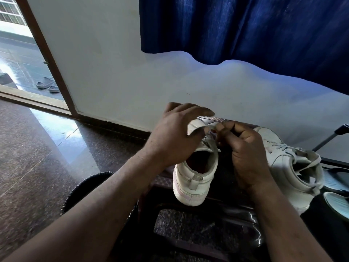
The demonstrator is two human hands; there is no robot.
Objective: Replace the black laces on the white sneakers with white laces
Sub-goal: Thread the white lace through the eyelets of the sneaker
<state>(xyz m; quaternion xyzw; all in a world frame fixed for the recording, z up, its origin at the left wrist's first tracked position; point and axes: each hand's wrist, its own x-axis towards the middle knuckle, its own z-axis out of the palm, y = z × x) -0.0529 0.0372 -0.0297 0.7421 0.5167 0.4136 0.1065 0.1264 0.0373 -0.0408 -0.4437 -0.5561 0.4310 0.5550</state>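
Two white sneakers stand on a dark stool (238, 211). The nearer sneaker (194, 176) points its heel toward me, and no black lace shows on it. My left hand (173, 137) arches over its front with the fingers spread and the thumb against the upper. My right hand (243, 148) is curled beside the tongue, its fingertips pinching a thin pale lace (207, 141). To the right lies the second sneaker (283, 163), threaded with pale laces and with loose ends hanging at its collar.
A white wall with a blue curtain (245, 29) is right behind the stool. An open doorway (22, 59) at the left shows grey slippers (46, 85) outside. A dark round object (85, 186) sits by my left forearm, and a pale sandal (338, 203) lies at the right edge.
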